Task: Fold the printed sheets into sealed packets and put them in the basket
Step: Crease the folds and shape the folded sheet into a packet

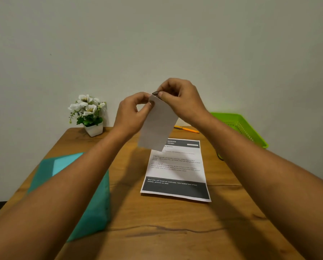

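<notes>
Over wooden table point(166, 231) — left hand point(131, 114), right hand point(182, 99) pinch folded sheet point(158, 126).

A folded white sheet point(157, 126) is held in the air, hanging lengthwise, pinched at its top edge by the left hand point(132, 113) and the right hand point(179, 98). A printed sheet point(175, 171), with black bands at its head and foot, is laid flat on the table point(157, 231) below. A green basket point(239, 126) is set at the far right edge.

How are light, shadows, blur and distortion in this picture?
Head view: soft, even light; the left hand and right hand pinching the folded sheet cast a faint shadow on the wooden table; small print on the flat printed sheet is blurred; the green basket glows oversaturated; wide-angle stretch enlarges the forearms near the bottom.
</notes>
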Action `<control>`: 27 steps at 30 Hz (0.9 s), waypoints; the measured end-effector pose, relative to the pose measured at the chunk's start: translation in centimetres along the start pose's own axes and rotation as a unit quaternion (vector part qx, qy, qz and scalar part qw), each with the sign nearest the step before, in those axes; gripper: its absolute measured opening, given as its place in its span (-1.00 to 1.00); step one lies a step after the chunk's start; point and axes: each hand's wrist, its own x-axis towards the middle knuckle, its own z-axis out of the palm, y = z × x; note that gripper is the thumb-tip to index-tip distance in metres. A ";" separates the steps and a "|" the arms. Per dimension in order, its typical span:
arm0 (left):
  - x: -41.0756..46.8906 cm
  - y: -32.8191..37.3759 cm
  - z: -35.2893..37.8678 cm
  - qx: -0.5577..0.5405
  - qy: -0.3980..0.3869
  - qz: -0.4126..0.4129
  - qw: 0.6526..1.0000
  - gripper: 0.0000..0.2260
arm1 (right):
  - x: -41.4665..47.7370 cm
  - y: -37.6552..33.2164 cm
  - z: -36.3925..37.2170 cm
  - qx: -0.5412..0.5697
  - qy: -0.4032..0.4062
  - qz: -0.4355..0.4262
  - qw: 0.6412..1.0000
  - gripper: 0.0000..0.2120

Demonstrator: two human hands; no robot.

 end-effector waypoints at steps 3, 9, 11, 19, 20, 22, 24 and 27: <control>-0.1 0.7 0.3 -0.110 0.005 -0.030 0.993 -0.89 | 0.0 -0.2 -0.9 0.042 0.025 -0.008 0.999 -0.82; 0.0 2.5 0.5 -0.198 0.059 -0.075 0.975 -0.85 | -1.8 1.3 -1.7 0.165 0.022 0.070 0.984 -0.82; 0.5 3.4 0.3 -0.197 0.055 -0.068 0.976 -0.86 | -2.0 1.4 -1.7 0.155 0.034 0.058 0.986 -0.84; -5.4 1.6 3.0 -0.208 0.013 -0.161 0.965 -0.84 | -7.9 5.4 1.5 0.191 -0.006 0.156 0.969 -0.79; -6.9 0.9 3.6 -0.200 -0.008 -0.187 0.962 -0.82 | -9.3 6.3 2.1 0.186 -0.032 0.179 0.966 -0.78; -8.7 0.1 4.1 -0.190 -0.033 -0.217 0.957 -0.80 | -10.9 7.2 2.8 0.175 -0.050 0.198 0.963 -0.81; -8.2 0.1 3.9 -0.201 -0.023 -0.215 0.955 -0.82 | -10.3 6.9 2.6 0.180 -0.042 0.190 0.964 -0.83; -5.9 1.3 2.8 -0.230 0.002 -0.180 0.956 -0.82 | -8.1 5.8 1.7 0.190 -0.022 0.161 0.968 -0.83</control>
